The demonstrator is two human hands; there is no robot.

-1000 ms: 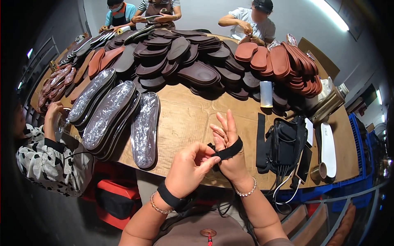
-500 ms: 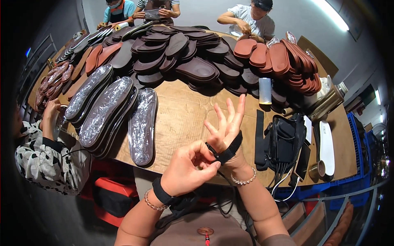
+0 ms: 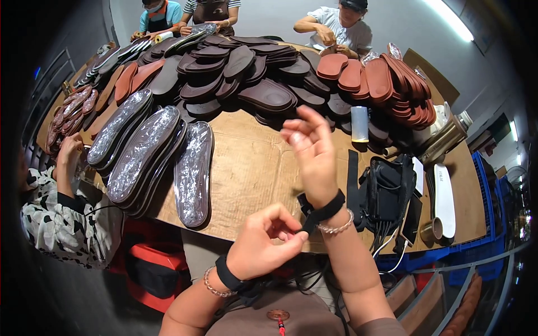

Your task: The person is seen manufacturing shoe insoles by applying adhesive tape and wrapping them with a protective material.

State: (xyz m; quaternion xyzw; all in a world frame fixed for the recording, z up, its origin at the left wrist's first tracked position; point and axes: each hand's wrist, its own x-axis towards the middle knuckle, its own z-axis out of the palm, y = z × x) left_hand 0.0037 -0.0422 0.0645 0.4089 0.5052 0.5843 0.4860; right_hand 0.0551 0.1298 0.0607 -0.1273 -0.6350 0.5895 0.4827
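My left hand [image 3: 268, 242] pinches the end of a black wrist strap [image 3: 329, 208] between thumb and fingers. The strap wraps round my right wrist, just above a clear bead bracelet [image 3: 337, 223]. Raised over the cardboard-covered table [image 3: 246, 162], my right hand [image 3: 315, 159] holds nothing, its fingers loosely bent and apart. A small dark piece on the strap's far side is partly hidden by my wrist. On my left wrist sit another black band [image 3: 227, 273] and a bead bracelet [image 3: 215, 283]. Left of my hands lie plastic-wrapped shoe insoles [image 3: 193, 173].
Piles of dark brown insoles [image 3: 268, 95] and reddish-brown insoles [image 3: 381, 81] cover the table's far side. To the right are a clear film roll [image 3: 360, 124], a black pouch with cables [image 3: 388, 187], a white insole [image 3: 445, 201] and a metal cup [image 3: 432, 231]. Several people work around the table.
My right hand has turned, and its stretched fingers have bent. The strap has moved from the base of that hand down to the wrist. My left hand keeps its pinch, slightly lower.
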